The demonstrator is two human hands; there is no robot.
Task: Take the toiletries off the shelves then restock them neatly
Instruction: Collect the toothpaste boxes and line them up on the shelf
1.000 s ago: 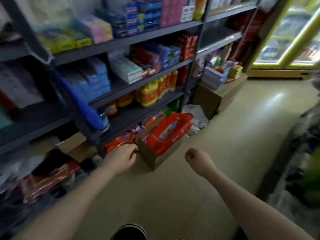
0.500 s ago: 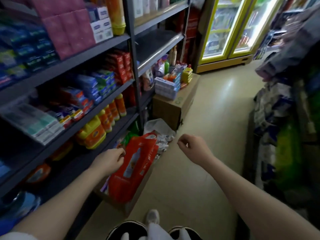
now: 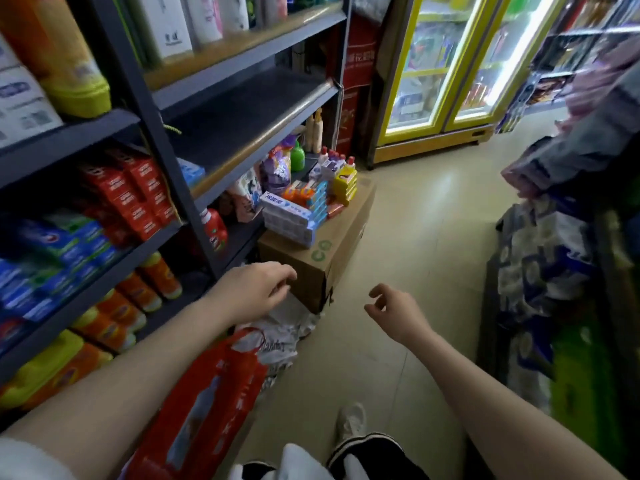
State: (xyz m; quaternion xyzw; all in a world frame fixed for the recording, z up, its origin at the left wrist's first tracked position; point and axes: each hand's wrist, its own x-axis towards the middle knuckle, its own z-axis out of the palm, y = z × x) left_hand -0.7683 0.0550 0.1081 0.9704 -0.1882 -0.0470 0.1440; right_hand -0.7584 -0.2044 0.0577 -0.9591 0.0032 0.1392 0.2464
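A cardboard box (image 3: 337,251) stands on the floor by the shelf unit, piled with toothpaste boxes (image 3: 287,211), small packets and yellow-labelled bottles (image 3: 346,176). My left hand (image 3: 258,289) hovers just short of the box's near corner, fingers loosely bent, holding nothing. To its right, over bare floor, my right hand (image 3: 394,308) is held out with fingers loosely curled and empty. The dark middle shelf (image 3: 242,116) of the right-hand bay lies bare. Red and blue toothpaste boxes (image 3: 135,192) and orange bottles (image 3: 138,292) fill the left bay.
A red packet (image 3: 207,400) stands in a box under my left forearm, with a crumpled white bag (image 3: 280,330) beside it. Two lit yellow fridges (image 3: 446,64) close off the aisle end. Bagged goods (image 3: 543,271) line the right side. My shoe (image 3: 351,419) is on the floor.
I have walked along the aisle toward the cardboard box. My left hand has left the red packet and reached forward. My right hand's fingers have loosened from a fist.
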